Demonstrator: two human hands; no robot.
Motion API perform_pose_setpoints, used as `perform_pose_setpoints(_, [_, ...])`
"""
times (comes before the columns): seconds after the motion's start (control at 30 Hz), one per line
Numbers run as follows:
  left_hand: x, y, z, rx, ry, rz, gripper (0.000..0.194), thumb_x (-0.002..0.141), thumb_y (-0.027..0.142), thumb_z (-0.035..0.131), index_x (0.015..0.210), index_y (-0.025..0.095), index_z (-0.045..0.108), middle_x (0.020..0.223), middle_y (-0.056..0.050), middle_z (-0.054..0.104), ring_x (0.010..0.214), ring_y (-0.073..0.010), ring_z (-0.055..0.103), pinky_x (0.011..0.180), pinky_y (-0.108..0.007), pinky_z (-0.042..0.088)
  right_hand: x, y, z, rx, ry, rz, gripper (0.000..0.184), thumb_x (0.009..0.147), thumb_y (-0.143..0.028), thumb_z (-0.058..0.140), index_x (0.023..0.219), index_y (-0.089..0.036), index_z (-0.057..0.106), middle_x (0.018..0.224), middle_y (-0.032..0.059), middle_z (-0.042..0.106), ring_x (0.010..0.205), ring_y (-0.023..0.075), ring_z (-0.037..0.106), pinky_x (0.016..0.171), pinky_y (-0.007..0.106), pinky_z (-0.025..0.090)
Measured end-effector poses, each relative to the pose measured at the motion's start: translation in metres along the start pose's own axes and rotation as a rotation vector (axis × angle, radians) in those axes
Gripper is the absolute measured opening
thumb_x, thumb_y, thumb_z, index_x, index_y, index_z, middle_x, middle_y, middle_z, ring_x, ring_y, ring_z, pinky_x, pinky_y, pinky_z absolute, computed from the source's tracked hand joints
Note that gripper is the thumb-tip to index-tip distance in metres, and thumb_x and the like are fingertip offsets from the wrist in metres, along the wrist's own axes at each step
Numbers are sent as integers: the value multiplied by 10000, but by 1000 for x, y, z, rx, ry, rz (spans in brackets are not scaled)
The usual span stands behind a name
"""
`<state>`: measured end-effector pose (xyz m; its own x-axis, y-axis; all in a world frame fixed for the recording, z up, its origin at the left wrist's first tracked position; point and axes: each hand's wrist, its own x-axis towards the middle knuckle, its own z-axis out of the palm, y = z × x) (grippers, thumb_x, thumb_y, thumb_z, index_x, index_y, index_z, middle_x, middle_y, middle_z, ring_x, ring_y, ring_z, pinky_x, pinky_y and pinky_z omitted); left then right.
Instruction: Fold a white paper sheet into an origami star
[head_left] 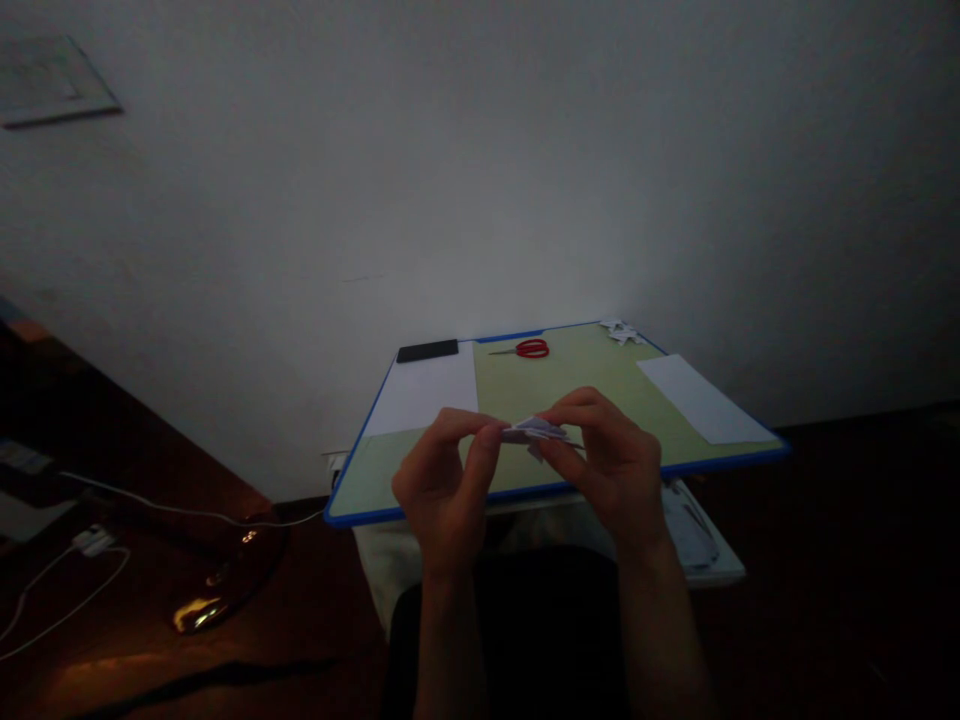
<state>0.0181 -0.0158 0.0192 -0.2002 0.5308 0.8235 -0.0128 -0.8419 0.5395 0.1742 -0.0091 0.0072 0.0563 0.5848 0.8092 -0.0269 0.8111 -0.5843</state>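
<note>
Between my two hands is a small piece of folded white paper [534, 430], held above the front part of the board. My left hand [448, 475] pinches its left end between thumb and forefinger. On the right end, the thumb and fingers of my right hand [609, 455] are closed. Parts of the paper stick out below and to the right; its exact shape is too dim to make out. Beyond my hands, scissors [531, 348] with red handles lie on the board, blades pointing left.
The pale green board [562, 375] has a blue rim. On it lie a white sheet [420, 390], a dark flat object [427, 351], a white paper strip [705, 400] and a heap of small paper pieces [622, 331]. A wall stands behind; a white cable [187, 512] runs at left.
</note>
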Motion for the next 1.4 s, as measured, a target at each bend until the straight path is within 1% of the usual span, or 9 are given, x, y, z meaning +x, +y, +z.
perform_pose_setpoints(0.2, [-1, 1, -2, 16, 19, -53, 85, 970, 159, 734, 952, 225, 785, 868, 1, 750, 833, -138, 683, 766, -254, 538, -1, -1, 3, 57, 25, 113, 143, 925, -170, 767, 999, -292, 779, 911, -19, 712, 852, 170, 636, 762, 338, 498])
perform_pose_setpoints(0.3, [-1, 0, -3, 2, -78, -133, 91, 960, 219, 765, 1041, 246, 797, 959, -20, 768, 905, -168, 706, 834, -294, 555, -2, -1, 3, 111, 48, 178, 123, 930, -189, 772, 988, -298, 779, 897, -27, 720, 856, 169, 649, 771, 332, 499])
perform_pose_setpoints(0.4, [-2, -1, -3, -8, -157, -192, 165, 931, 230, 804, 1093, 259, 793, 1001, -31, 772, 931, -188, 714, 852, -322, 561, -1, -2, 4, 114, 23, 163, 144, 925, -186, 790, 1009, -303, 790, 910, -21, 730, 866, 175, 654, 785, 342, 499])
perform_pose_setpoints(0.53, [-1, -1, -3, -2, -157, -152, 184, 915, 188, 816, 1085, 254, 796, 989, -33, 771, 912, -183, 711, 822, -314, 567, 0, -4, 4, 86, -16, 92, 230, 902, -140, 818, 1052, -313, 811, 935, -8, 740, 875, 184, 665, 791, 360, 506])
perform_pose_setpoints(0.7, [1, 1, -2, 4, -130, -82, 91, 943, 187, 786, 1010, 241, 812, 964, -38, 778, 884, -176, 712, 809, -316, 578, 0, -3, 3, 91, -24, 73, 253, 909, -135, 810, 1076, -325, 822, 916, -10, 731, 856, 182, 668, 761, 361, 511])
perform_pose_setpoints(1.03, [3, 0, -1, 51, -69, -103, 91, 968, 178, 758, 900, 225, 796, 843, 4, 760, 790, -123, 690, 727, -239, 547, -1, 0, 2, 82, -11, 84, 250, 906, -128, 807, 1060, -325, 819, 893, -25, 709, 844, 168, 644, 757, 356, 499])
perform_pose_setpoints(1.13, [2, 0, -3, 28, -103, -109, 31, 960, 217, 776, 963, 232, 804, 892, -9, 763, 830, -139, 696, 747, -258, 552, -2, -1, 2, 66, -17, 63, 271, 905, -113, 809, 1073, -324, 823, 892, -21, 722, 835, 169, 660, 746, 358, 507])
perform_pose_setpoints(1.27, [1, -2, -6, -3, -177, -78, 170, 910, 203, 830, 1070, 254, 809, 1006, -27, 766, 910, -166, 701, 800, -304, 567, -2, -2, 2, 35, -46, 13, 319, 879, -95, 839, 1090, -334, 833, 893, -19, 745, 794, 160, 670, 704, 348, 514])
perform_pose_setpoints(1.4, [2, -1, -6, 4, -202, -15, 171, 934, 136, 784, 1046, 262, 813, 1007, -26, 770, 936, -168, 700, 822, -320, 571, -1, -3, 3, -20, -40, -38, 385, 859, -51, 843, 1094, -356, 840, 857, -29, 737, 760, 148, 649, 674, 330, 515])
